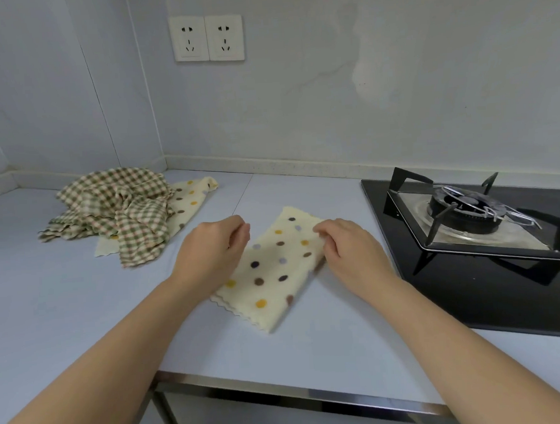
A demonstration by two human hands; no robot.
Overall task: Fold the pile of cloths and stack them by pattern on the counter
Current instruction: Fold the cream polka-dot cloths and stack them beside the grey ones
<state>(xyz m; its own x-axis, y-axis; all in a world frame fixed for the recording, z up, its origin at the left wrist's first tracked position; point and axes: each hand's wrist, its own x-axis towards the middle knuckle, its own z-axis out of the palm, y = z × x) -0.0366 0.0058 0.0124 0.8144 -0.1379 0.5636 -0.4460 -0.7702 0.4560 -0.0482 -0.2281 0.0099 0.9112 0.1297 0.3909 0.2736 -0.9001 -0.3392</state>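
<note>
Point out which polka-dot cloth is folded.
The polka-dot cloth nearest the stove; the other dotted cloth lies spread beneath the checked pile.

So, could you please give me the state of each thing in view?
Dotted cloth: folded, flat on the counter.
Checked cloths: unfolded, heaped.
Second dotted cloth: unfolded, partly under the heap.
Left grip: fingers curled, hold unclear.
Right grip: pinching the folded cloth's edge.
Burner: unlit.
Sockets: nothing plugged in.

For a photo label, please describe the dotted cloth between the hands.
Find the black gas hob on the right of the pale counter. Just left of it, between the left hand and right hand, lies a folded cream cloth with coloured dots. The other dotted cloth lies farther back under green checked cloths.
</note>
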